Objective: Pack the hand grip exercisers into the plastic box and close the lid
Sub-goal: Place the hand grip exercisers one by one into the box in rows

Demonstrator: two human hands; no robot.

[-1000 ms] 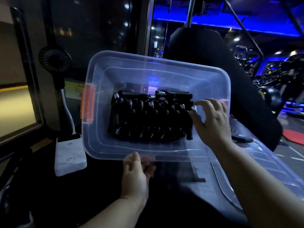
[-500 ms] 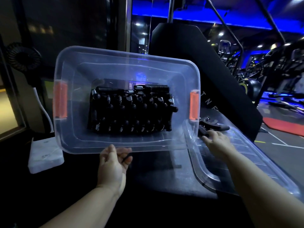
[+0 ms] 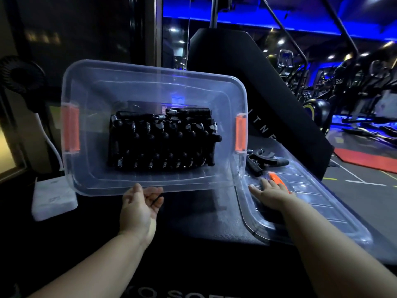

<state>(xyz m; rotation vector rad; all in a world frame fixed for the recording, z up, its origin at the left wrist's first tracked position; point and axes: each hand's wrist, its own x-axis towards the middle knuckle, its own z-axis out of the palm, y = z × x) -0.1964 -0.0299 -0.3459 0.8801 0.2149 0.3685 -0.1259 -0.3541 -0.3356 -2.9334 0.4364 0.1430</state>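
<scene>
— Where has the right hand [image 3: 271, 191] gone since a second ago?
— Out of the plastic box [image 3: 150, 70]. It now lies flat on the clear lid [image 3: 318, 216], fingers stretched, holding nothing.
— And the left hand [image 3: 139, 208]?
— Its fingers curl round the box's near rim, the open side tipped toward the camera.
— And the hand grip exercisers [image 3: 163, 143]?
— They sit packed in a black block on the box's bottom, between the orange latches [image 3: 71, 127]. One loose exerciser [image 3: 265, 160] lies at the lid's far end, just beyond the right fingertips, and a small orange object [image 3: 278, 181] is beside them.
</scene>
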